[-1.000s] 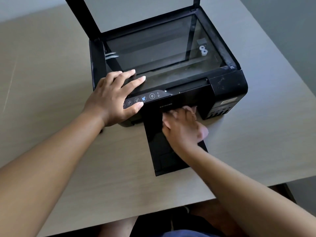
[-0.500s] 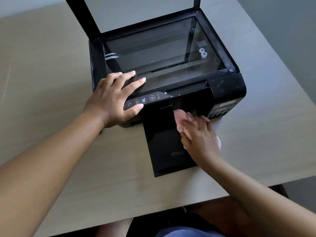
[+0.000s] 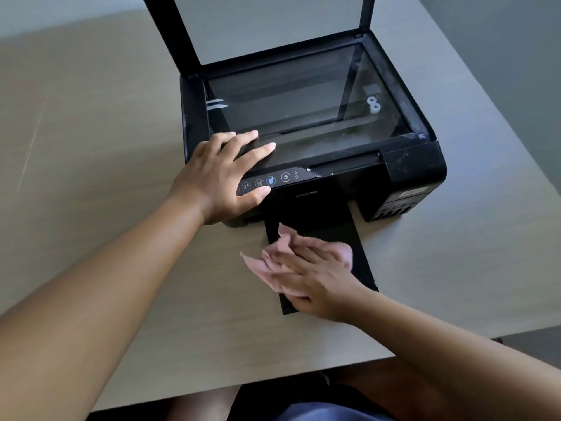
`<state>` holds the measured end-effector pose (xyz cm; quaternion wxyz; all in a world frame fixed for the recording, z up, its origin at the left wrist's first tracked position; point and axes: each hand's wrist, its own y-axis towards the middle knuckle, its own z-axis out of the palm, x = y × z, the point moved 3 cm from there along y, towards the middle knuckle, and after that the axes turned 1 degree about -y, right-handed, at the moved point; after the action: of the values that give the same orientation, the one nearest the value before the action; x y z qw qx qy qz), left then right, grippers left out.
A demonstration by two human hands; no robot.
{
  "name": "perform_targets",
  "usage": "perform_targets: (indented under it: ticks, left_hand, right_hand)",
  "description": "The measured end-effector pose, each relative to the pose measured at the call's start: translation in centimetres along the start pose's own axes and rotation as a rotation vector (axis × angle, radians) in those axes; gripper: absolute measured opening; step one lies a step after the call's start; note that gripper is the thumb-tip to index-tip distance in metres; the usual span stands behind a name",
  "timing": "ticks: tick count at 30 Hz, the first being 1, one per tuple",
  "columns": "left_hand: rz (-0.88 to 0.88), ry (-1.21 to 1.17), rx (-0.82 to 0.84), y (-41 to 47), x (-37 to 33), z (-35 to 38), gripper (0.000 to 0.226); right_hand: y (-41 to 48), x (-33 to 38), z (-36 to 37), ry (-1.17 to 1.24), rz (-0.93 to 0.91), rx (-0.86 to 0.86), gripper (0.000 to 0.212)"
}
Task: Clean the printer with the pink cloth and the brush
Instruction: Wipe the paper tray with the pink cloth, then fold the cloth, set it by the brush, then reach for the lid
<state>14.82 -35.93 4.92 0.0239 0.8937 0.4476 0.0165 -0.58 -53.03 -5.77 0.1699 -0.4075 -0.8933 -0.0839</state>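
Pink cloth (image 3: 258, 264) beneath straight-fingered right hand (image 3: 315, 278) on printer (image 3: 409, 165) tray (image 3: 340, 235); left hand (image 3: 218, 180) spread flat on printer corner, gripping nothing

We are resting our left hand (image 3: 218, 183) flat on the front left corner of the black Epson printer (image 3: 409, 165), fingers lying straight over the control panel (image 3: 285, 177) and the near edge of the scanner glass (image 3: 303, 95). Our right hand (image 3: 315, 284) is pressing the crumpled pink cloth (image 3: 260, 268) onto the extended output tray (image 3: 331, 229), fingers straight. The scanner lid (image 3: 273, 28) is standing open, and the printer is sitting on a beige table (image 3: 91, 117).
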Motion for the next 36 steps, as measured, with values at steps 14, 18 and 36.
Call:
perform_targets:
  ticks: [14, 18, 36]
  left_hand:
    - [0.023, -0.012, -0.071, -1.1, -0.8, -0.7, 0.066]
    - [0.09, -0.012, -0.199, -4.3, -4.5, 0.2, 0.077]
    - [-0.485, -0.722, -0.07, -14.2, -2.5, -3.3, 0.011]
  right_hand:
    - [-6.3, -3.2, -3.2, 0.122, 0.483, -0.006, 0.132]
    - [-7.3, -3.6, -3.7, 0.167, 0.521, 0.035, 0.128]
    - [-0.5, 0.0, -14.4, 0.628, 0.474, -0.111, 0.026]
